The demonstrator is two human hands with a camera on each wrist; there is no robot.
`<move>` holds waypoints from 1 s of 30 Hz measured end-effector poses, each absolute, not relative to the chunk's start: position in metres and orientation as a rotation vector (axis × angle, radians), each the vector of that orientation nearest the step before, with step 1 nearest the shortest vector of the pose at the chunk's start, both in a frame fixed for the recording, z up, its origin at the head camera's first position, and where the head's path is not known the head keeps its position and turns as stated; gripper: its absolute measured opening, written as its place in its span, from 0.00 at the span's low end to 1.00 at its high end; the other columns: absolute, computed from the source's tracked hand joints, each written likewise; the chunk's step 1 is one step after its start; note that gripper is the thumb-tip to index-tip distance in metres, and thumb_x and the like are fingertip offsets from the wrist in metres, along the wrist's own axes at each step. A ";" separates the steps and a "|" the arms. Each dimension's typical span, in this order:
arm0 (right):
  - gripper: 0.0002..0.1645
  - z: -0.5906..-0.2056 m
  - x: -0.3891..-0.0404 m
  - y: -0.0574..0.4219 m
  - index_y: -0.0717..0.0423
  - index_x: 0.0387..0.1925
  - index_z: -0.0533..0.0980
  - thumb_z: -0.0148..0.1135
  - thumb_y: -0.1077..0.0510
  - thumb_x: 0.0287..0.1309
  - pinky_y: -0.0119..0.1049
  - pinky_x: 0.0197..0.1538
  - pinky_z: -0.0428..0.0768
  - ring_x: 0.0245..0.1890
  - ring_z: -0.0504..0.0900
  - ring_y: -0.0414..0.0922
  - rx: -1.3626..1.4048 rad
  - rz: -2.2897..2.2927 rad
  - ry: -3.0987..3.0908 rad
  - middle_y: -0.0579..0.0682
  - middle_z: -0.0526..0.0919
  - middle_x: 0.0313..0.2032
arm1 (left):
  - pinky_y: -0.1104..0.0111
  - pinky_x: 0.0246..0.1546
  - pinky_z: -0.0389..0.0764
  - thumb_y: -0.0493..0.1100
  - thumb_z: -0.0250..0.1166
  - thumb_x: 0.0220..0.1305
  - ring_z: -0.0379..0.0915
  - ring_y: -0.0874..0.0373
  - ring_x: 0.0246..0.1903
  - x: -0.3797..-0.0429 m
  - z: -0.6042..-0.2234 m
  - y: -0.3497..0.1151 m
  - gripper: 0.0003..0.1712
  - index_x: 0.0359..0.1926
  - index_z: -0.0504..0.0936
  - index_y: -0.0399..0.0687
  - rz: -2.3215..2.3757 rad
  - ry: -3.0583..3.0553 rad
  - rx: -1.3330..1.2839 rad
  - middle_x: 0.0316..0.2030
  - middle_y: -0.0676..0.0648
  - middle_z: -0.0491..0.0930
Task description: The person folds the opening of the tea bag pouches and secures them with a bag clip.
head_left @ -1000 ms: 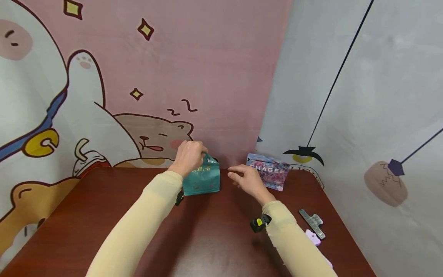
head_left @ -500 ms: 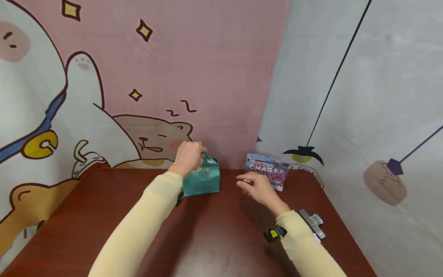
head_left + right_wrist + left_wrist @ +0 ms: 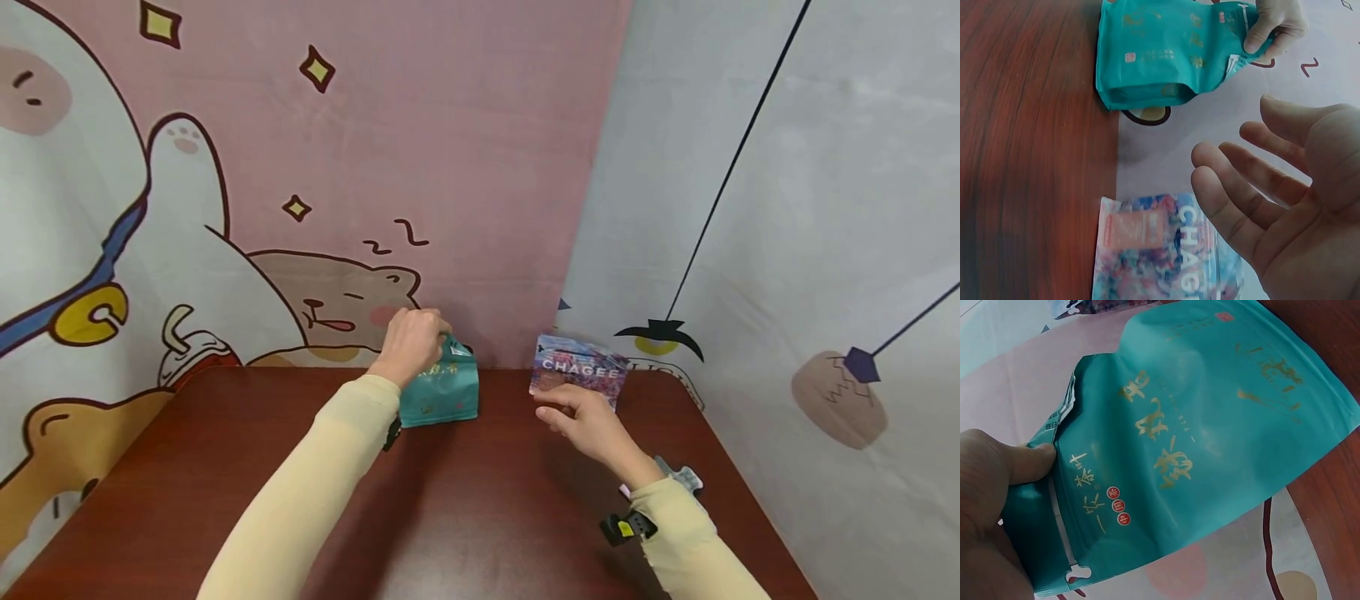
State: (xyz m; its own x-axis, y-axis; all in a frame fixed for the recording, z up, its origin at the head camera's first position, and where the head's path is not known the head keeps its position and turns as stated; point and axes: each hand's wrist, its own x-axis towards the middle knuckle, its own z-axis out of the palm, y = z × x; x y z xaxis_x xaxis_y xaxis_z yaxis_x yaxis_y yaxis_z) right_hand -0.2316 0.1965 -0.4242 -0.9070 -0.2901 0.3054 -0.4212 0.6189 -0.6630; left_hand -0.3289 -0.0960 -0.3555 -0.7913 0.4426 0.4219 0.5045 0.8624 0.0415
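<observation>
My left hand (image 3: 414, 346) grips the folded top of a teal tea bag (image 3: 442, 393), which stands at the table's back edge. In the left wrist view the thumb presses on the fold of the tea bag (image 3: 1166, 437), beside a thin pale strip with a bone-shaped end (image 3: 1079, 573). My right hand (image 3: 592, 425) holds nothing, its fingers loosely bent, and overlaps the lower part of a pink and blue CHAGEE pouch (image 3: 581, 364) in the head view. From the right wrist, that pouch (image 3: 1147, 250) appears beyond the fingers.
A grey bag clip (image 3: 686, 478) lies on the right side of the brown table (image 3: 480, 508), partly covered by my right forearm. A bit of a lilac thing (image 3: 625, 492) shows by the wrist. A printed cloth wall (image 3: 480, 167) rises behind the table.
My right hand has moved right and towards me, away from the teal tea bag, and the forearm now covers more of the clip. The left hand keeps its grip in place.
</observation>
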 end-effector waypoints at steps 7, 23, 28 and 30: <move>0.15 -0.424 -0.221 0.215 0.55 0.52 0.87 0.70 0.59 0.64 0.33 0.30 0.79 0.27 0.80 0.37 0.559 1.093 -2.673 0.46 0.86 0.37 | 0.59 0.40 0.75 0.35 0.68 0.66 0.84 0.50 0.36 -0.329 -0.355 -0.094 0.12 0.43 0.94 0.54 -0.186 -2.650 -0.670 0.37 0.51 0.88; 0.14 -0.427 -0.200 0.246 0.55 0.50 0.87 0.71 0.58 0.63 0.50 0.45 0.84 0.45 0.86 0.50 0.508 0.879 -2.732 0.53 0.88 0.48 | 0.60 0.40 0.74 0.35 0.68 0.67 0.84 0.51 0.37 -0.330 -0.355 -0.094 0.11 0.44 0.94 0.53 -0.192 -2.662 -0.666 0.38 0.51 0.88; 0.14 -0.430 -0.194 0.254 0.56 0.51 0.87 0.71 0.58 0.64 0.54 0.47 0.85 0.49 0.86 0.56 0.476 0.859 -2.777 0.57 0.88 0.50 | 0.60 0.40 0.74 0.35 0.68 0.66 0.84 0.52 0.37 -0.330 -0.356 -0.095 0.12 0.44 0.94 0.53 -0.201 -2.669 -0.667 0.39 0.51 0.88; 0.14 -0.432 -0.192 0.258 0.56 0.50 0.87 0.71 0.58 0.64 0.54 0.47 0.84 0.49 0.86 0.57 0.472 0.842 -2.794 0.57 0.87 0.50 | 0.60 0.40 0.74 0.34 0.68 0.66 0.84 0.51 0.37 -0.330 -0.357 -0.095 0.13 0.45 0.94 0.53 -0.204 -2.672 -0.668 0.39 0.51 0.88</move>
